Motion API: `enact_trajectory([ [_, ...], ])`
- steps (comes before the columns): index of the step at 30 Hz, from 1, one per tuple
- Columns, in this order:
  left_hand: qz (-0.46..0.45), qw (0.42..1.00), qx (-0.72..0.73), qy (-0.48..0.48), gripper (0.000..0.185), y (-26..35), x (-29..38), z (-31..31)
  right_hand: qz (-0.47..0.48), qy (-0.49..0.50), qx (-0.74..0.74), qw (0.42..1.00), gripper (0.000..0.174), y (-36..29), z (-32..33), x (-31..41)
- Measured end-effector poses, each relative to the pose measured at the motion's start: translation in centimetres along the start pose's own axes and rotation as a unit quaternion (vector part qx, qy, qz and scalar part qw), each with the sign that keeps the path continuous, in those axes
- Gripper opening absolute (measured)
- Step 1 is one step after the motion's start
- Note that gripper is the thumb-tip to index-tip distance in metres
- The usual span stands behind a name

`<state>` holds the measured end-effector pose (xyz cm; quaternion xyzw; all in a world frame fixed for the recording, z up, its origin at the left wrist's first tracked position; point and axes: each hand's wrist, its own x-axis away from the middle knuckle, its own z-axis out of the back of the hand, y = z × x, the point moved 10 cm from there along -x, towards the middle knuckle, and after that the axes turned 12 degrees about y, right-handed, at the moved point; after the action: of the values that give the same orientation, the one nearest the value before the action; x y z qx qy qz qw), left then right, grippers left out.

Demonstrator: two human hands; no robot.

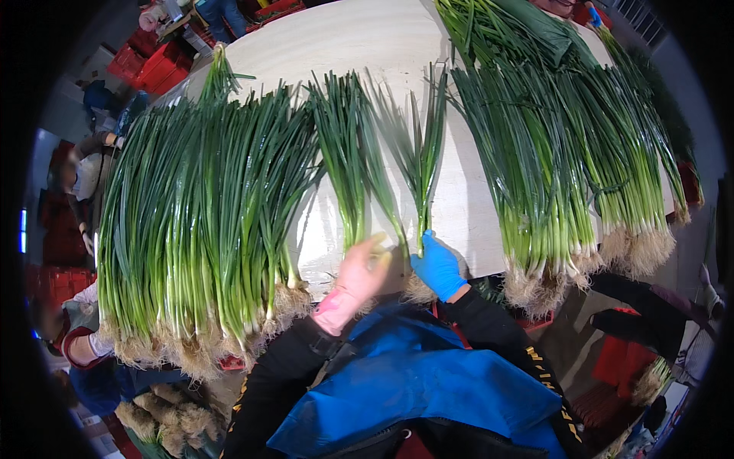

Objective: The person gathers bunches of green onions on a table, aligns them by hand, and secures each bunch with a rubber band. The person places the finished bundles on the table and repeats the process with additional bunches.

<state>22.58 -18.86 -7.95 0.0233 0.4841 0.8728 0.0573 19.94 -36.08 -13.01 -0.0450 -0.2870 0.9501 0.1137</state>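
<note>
My right hand (439, 265), in a blue glove, is closed around the pale lower stems of a few green onions (424, 172), their roots hanging below it at the table's near edge. Just left of it, my left hand (362, 269), in a pink glove and blurred, is by the lower stems of a small bunch of green onions (341, 155); whether it grips them is not plain. A wide row of green onions (195, 212) lies on the left, leaves pointing away, roots towards me. More green onions (533, 166) lie on the right.
The pale wooden table (338, 37) has a rounded far edge. Dark green material (559, 34) lies over onions at the back right. Red crates (163, 66) stand beyond the far left edge. Other people are around the table, one arm near the left row's roots (83, 349).
</note>
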Motion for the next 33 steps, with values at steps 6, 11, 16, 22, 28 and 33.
enact_trajectory([
  [6, 0.194, 0.940, 0.257, -0.112, 0.047, -1.4, 1.9, -4.7, -0.166, -0.204, -0.442, 0.857, 0.022, -0.8, -1.5, 3.0],
  [11, 0.313, 0.803, 0.483, -0.154, 0.046, -0.3, 1.0, -5.6, -0.162, -0.379, -0.496, 0.764, 0.024, -5.9, -0.1, 7.0],
  [16, 0.351, 0.803, 0.469, -0.114, 0.039, -1.5, -1.1, -5.3, -0.164, -0.398, -0.377, 0.820, 0.033, -5.3, -1.0, 6.3],
  [22, 0.343, 0.813, 0.461, -0.097, 0.034, -1.1, -0.2, -5.3, -0.149, -0.144, -0.488, 0.848, 0.024, -4.3, -1.3, 0.5],
  [28, 0.356, 0.815, 0.443, -0.113, 0.031, -1.1, 0.1, -6.1, -0.261, -0.102, -0.564, 0.777, 0.021, -1.9, -1.3, 2.5],
  [33, 0.384, 0.772, 0.502, -0.067, 0.029, -1.7, -0.7, -7.1, -0.067, -0.035, -0.429, 0.900, 0.023, -2.6, 5.7, 2.8],
])
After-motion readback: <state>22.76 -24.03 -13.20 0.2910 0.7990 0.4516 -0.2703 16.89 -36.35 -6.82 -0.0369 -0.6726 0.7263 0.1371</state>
